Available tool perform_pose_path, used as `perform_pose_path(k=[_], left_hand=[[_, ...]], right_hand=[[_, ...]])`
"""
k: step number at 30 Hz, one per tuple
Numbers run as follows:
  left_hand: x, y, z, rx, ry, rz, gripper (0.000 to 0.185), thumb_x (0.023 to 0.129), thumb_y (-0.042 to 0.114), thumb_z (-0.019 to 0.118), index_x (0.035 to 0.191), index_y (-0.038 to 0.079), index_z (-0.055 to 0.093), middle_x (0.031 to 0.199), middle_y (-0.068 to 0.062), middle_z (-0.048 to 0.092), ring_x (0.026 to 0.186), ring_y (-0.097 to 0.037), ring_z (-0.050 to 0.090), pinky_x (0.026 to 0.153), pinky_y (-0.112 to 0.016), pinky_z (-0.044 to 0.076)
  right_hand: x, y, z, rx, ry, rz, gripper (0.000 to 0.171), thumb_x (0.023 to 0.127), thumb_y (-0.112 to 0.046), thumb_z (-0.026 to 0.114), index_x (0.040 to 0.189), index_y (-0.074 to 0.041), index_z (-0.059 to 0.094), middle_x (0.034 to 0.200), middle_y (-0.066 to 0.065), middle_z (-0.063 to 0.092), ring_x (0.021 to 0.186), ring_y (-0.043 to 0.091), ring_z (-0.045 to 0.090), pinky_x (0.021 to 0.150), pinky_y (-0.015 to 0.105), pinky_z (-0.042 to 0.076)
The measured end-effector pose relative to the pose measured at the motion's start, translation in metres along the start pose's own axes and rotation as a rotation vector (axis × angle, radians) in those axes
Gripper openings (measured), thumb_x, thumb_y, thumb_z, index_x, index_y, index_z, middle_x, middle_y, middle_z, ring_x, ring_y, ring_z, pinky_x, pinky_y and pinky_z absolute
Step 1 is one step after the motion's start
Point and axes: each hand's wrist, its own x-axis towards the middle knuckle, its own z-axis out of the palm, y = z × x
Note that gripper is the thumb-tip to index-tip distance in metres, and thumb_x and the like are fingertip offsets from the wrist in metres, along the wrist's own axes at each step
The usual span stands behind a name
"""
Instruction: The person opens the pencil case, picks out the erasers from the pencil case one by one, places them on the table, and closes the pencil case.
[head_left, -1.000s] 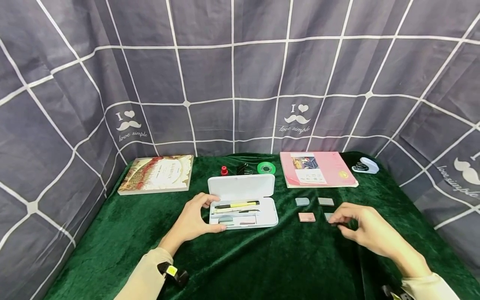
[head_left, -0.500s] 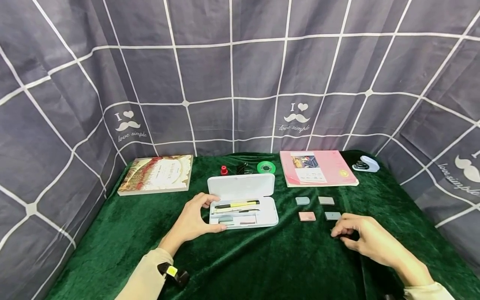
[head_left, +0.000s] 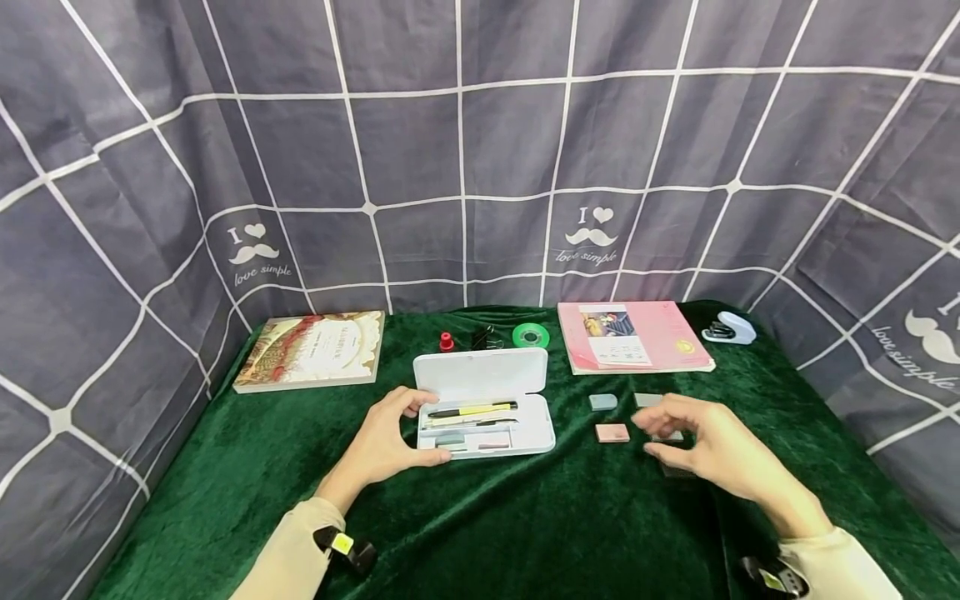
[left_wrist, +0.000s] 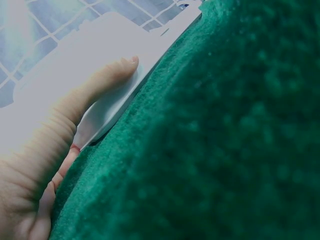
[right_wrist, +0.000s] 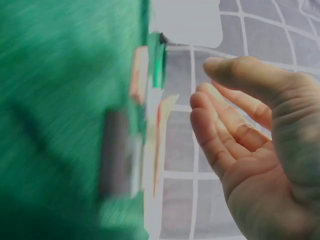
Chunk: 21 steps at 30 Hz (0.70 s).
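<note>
An open white pencil case (head_left: 534, 425) lies in the middle of the cloth in the head view, holding a yellow-and-black pen (head_left: 474, 410), another slim pen and small blocks. My left hand (head_left: 386, 433) grips its left end, thumb at the front edge. Over to the right, my right hand (head_left: 716, 446) hovers with fingers loosely bent and nothing held. Below and beside it are small eraser-like blocks: a pink block (head_left: 612, 433), a rounded pale blue block (head_left: 603, 402), a grey block (head_left: 647, 400) and a partly hidden bluish one. A dark block (right_wrist: 115, 152) appears blurred in the right wrist view.
Along the back lie a patterned book (head_left: 311, 350), a red cap-like piece (head_left: 447, 342), a black binder clip (head_left: 486, 338), a green tape roll (head_left: 531, 336), a pink book (head_left: 660, 333) and a white stapler-like item (head_left: 733, 328). Green velvet cloth (head_left: 480, 533) covers the table.
My right hand first drew back toward me, then rose and shifted left, its fingers parting. A dark block now shows partly beneath it. The left hand stays on the pencil case.
</note>
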Motion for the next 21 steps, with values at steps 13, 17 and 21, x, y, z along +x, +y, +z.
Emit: perform_pose_path(k=[13,17,21], left_hand=[[-0.001,-0.003,0.001,-0.007,-0.008,-0.011,0.08,0.074,0.056,0.103,0.14,0.024,0.071,0.134,0.008,0.067,0.114,-0.018,0.061,0.101,-0.048,0.055],[0.001,-0.003,0.001,-0.008,-0.003,-0.004,0.08,0.075,0.056,0.103,0.14,0.023,0.071,0.133,0.007,0.067,0.114,-0.018,0.062,0.101,-0.048,0.056],[0.002,-0.002,0.001,-0.008,-0.001,-0.005,0.079,0.075,0.056,0.103,0.14,0.024,0.071,0.132,0.007,0.067,0.114,-0.017,0.063,0.101,-0.047,0.056]], right_hand=[[0.096,-0.048,0.058,0.116,-0.125,-0.088,0.034,0.09,-0.004,0.093,0.119,-0.018,0.081,0.11,-0.004,0.08,0.095,0.018,0.077,0.08,0.04,0.067],[0.116,-0.06,0.085,0.109,-0.19,-0.157,0.03,0.092,-0.006,0.091,0.119,-0.015,0.082,0.109,-0.003,0.079,0.096,0.022,0.078,0.089,0.04,0.064],[0.128,-0.069,0.109,0.117,-0.281,-0.155,0.024,0.095,-0.004,0.088,0.117,-0.011,0.083,0.108,0.001,0.079,0.096,0.017,0.077,0.089,0.036,0.064]])
